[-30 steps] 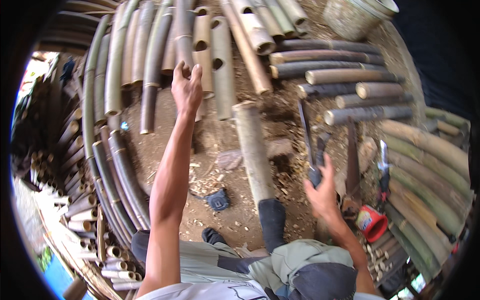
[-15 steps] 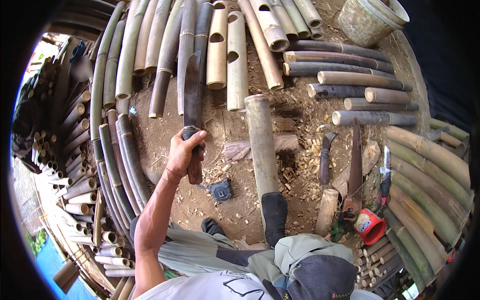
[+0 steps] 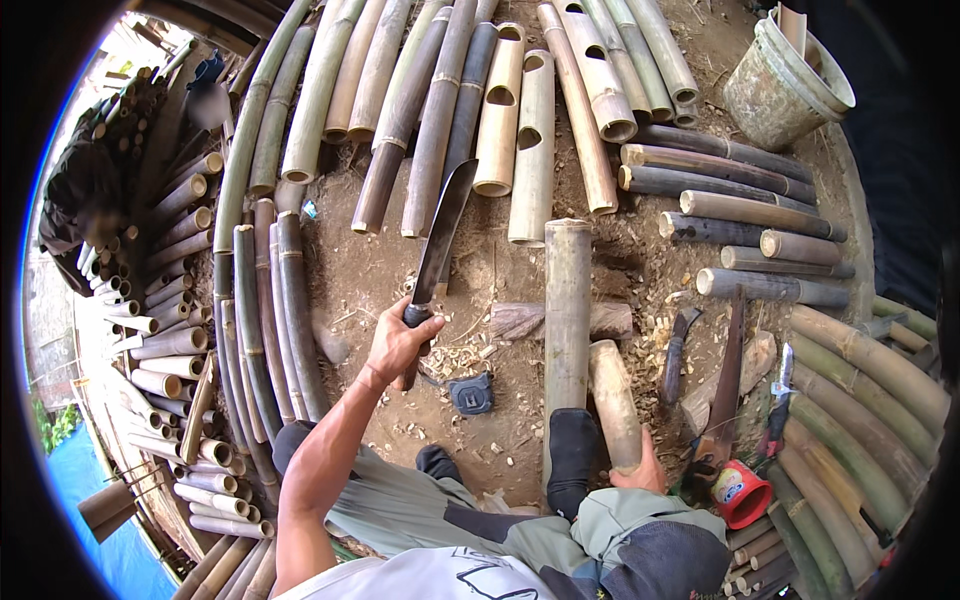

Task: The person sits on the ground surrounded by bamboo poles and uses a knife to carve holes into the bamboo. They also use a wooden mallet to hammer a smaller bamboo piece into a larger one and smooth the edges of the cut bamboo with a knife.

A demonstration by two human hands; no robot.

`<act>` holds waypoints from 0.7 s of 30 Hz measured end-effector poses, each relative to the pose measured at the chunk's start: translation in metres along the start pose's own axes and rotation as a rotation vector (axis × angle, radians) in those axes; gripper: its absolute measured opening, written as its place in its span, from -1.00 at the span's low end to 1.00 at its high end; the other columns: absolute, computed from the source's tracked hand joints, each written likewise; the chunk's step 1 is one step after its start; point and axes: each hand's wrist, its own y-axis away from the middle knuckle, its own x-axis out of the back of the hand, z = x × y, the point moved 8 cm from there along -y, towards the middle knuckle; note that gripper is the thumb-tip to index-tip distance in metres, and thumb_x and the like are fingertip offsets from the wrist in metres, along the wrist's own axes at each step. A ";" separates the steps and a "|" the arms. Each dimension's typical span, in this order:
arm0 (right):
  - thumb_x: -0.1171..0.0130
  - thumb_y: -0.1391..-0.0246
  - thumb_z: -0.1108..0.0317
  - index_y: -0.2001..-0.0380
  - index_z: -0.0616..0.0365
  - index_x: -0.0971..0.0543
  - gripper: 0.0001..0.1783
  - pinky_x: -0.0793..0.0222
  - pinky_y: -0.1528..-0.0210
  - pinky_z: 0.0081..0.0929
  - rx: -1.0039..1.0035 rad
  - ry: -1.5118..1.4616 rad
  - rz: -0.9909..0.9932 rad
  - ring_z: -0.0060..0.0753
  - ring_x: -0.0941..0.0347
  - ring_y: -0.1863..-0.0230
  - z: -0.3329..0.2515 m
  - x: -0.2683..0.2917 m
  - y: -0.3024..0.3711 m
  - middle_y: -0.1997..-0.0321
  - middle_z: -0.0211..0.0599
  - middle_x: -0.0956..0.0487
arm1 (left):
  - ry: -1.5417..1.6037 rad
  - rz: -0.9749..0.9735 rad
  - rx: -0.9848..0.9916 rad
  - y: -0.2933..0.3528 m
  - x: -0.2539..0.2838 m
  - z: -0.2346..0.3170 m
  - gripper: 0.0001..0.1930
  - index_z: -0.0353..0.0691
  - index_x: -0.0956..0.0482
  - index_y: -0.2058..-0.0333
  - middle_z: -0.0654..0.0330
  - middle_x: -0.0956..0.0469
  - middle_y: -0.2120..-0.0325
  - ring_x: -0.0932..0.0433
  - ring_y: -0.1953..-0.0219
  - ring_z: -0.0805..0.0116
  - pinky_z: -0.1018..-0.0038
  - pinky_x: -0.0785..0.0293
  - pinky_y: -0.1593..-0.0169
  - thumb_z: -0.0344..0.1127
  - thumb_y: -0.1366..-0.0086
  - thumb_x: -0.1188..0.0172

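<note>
My left hand [image 3: 398, 342] is closed around the handle of a machete [image 3: 446, 225], its blade pointing up and away from me. My right hand [image 3: 645, 468] grips the near end of a short, pale wooden billet [image 3: 613, 400], just right of a thick bamboo tube [image 3: 567, 320]. That tube's far end rests across a piece of wood [image 3: 610, 320] on the ground. A dark-socked foot [image 3: 572, 455] presses on the tube's near part. Between the machete and the tube, a dark tape measure [image 3: 470, 393] lies on the dirt.
A curved knife [image 3: 678, 355], a handsaw [image 3: 725, 390] and a red tub [image 3: 742, 495] are at the right. Bamboo tubes [image 3: 445, 120] lie all around, some with cut holes. A dirty bucket [image 3: 785, 75] stands far right. Wood chips litter the ground.
My right hand has come into fuller view and brought the billet left, beside the bamboo tube. The machete has tilted its tip to the right. The whole view has shifted slightly.
</note>
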 end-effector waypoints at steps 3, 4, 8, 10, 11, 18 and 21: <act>-0.41 0.25 0.19 -0.46 -0.04 0.00 0.19 -0.39 -0.16 -0.06 0.042 0.132 -0.019 0.24 -0.48 -0.12 -0.007 0.015 -0.002 -0.13 0.18 -0.51 | -0.088 0.026 -0.003 0.006 0.007 0.009 -0.74 -0.26 -0.52 0.26 0.36 -0.47 0.60 -0.41 0.62 0.60 0.57 -0.39 0.57 -0.26 -0.24 -0.38; -0.41 0.26 0.19 -0.46 -0.02 0.00 0.19 -0.39 -0.15 -0.05 0.034 0.142 -0.043 0.25 -0.48 -0.11 -0.008 0.012 0.002 -0.13 0.17 -0.51 | -0.089 0.043 0.006 0.008 0.009 0.014 -0.73 -0.26 -0.51 0.27 0.36 -0.46 0.60 -0.40 0.62 0.60 0.57 -0.38 0.58 -0.24 -0.24 -0.38; -0.39 0.27 0.19 -0.46 0.00 0.01 0.20 -0.39 -0.12 -0.02 0.044 0.155 -0.054 0.29 -0.47 -0.10 -0.002 0.009 0.007 -0.13 0.18 -0.50 | -0.217 0.002 0.015 0.002 0.010 0.006 -0.72 -0.28 -0.50 0.30 0.37 -0.47 0.62 -0.41 0.60 0.62 0.57 -0.36 0.55 -0.21 -0.26 -0.37; -0.39 0.27 0.20 -0.46 0.00 0.01 0.21 -0.39 -0.11 0.00 0.050 0.146 0.004 0.31 -0.47 -0.10 -0.002 0.015 0.007 -0.15 0.19 -0.48 | -0.186 -0.008 -0.030 -0.004 0.002 0.007 -0.71 -0.28 -0.51 0.30 0.37 -0.48 0.61 -0.42 0.58 0.61 0.56 -0.37 0.52 -0.19 -0.25 -0.39; -0.42 0.28 0.17 -0.46 0.02 0.02 0.23 -0.39 -0.12 0.00 0.042 0.158 -0.034 0.30 -0.46 -0.11 0.001 0.014 0.007 -0.16 0.20 -0.48 | -0.170 -0.012 -0.052 -0.007 -0.002 0.006 -0.70 -0.27 -0.52 0.30 0.37 -0.48 0.61 -0.43 0.57 0.61 0.56 -0.38 0.50 -0.18 -0.25 -0.39; -0.53 0.24 0.01 -0.39 0.24 -0.14 0.19 -0.38 -0.18 -0.17 0.047 -0.007 -0.225 0.06 -0.48 -0.16 -0.010 0.017 -0.001 -0.16 0.14 -0.51 | -0.717 -0.070 -0.205 -0.038 -0.014 0.012 -0.58 -0.17 -0.62 0.16 0.18 -0.58 0.56 -0.59 0.49 0.33 0.34 -0.51 0.33 0.03 -0.17 -0.41; -0.50 0.15 0.05 -0.26 0.32 -0.36 -0.04 -0.36 -0.19 -0.33 -0.060 -0.322 -0.461 -0.23 -0.48 -0.10 -0.010 0.001 -0.014 -0.10 -0.05 -0.56 | -0.980 -0.146 -0.177 -0.050 -0.033 0.030 -0.34 -0.21 -0.69 0.23 0.10 -0.60 0.59 -0.61 0.49 0.27 0.26 -0.53 0.33 0.38 -0.14 -0.24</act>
